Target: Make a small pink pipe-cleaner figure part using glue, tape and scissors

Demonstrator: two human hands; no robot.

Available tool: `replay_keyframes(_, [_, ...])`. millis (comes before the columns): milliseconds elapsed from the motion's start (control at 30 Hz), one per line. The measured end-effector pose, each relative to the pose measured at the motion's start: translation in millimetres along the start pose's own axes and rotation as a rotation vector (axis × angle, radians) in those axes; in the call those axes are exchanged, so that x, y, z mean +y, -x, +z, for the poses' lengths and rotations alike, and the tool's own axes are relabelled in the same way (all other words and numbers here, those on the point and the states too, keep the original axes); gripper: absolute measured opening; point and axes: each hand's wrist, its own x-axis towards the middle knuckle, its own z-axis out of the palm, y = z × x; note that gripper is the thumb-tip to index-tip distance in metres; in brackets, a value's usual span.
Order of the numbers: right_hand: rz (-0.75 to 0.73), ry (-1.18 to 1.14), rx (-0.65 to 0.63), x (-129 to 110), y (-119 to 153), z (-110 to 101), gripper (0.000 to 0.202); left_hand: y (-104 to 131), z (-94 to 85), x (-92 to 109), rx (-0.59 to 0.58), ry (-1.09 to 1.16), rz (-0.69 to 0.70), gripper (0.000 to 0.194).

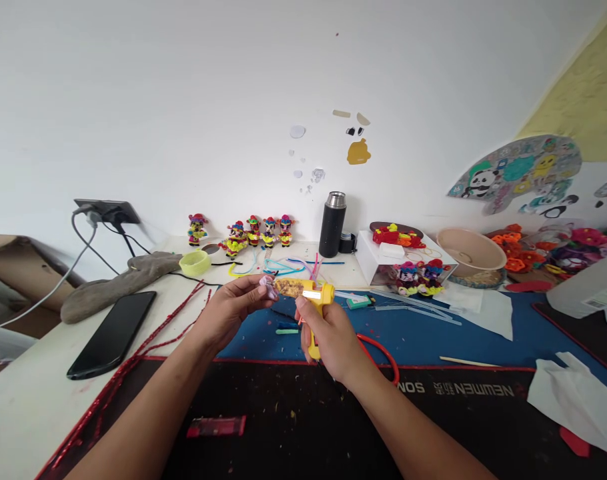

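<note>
Yellow Glue Gun Meets a Small Lilac Piece Above a NEWMEN Mat

The yellow plastic glue gun point(325, 294), its barrel mottled brown, is in the right hand point(331, 333), whose fingers are closed around its grip. Just off its nozzle, the left hand point(236, 300) pinches a small crumpled pale lilac piece point(269, 287) between its fingers; whether nozzle and piece touch cannot be told.

Nearer the wearer than the gun lies a black mat with red edging point(383, 427). To the gun's right, the mat carries "NEWMEN" upside down in pale capitals, beside small characters too fine to read and more lettering partly covered by the right forearm. The gun's white label is unreadable.

Left of the gun, a black smartphone point(112, 335) and red glittery stems point(133, 357) lie on the white desk point(28, 400). Beyond it, five colourful fuzzy figurines point(253, 232) stand near the wall, left of a black cylindrical flask with a silver top point(332, 227). To its right are clear glue sticks point(423, 305), a small green-and-white box point(359, 301) with print too small to read, and a white box point(368, 257) with two more fuzzy figurines point(418, 277) at its front. Farther right, a translucent white container point(583, 290) bears an illegible label.
</note>
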Motion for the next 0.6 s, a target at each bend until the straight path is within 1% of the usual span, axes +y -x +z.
replay_keyframes(400, [0.000, -0.012, 0.027, -1.8, 0.1, 0.4, 0.071, 1.0, 1.6, 1.8, 0.009, 0.011, -0.004, 0.043])
replay_keyframes(600, [0.007, -0.016, 0.026, -2.3, -1.1, -1.2, 0.069, 1.0, 1.9, 2.5, 0.016, 0.012, -0.001, 0.044])
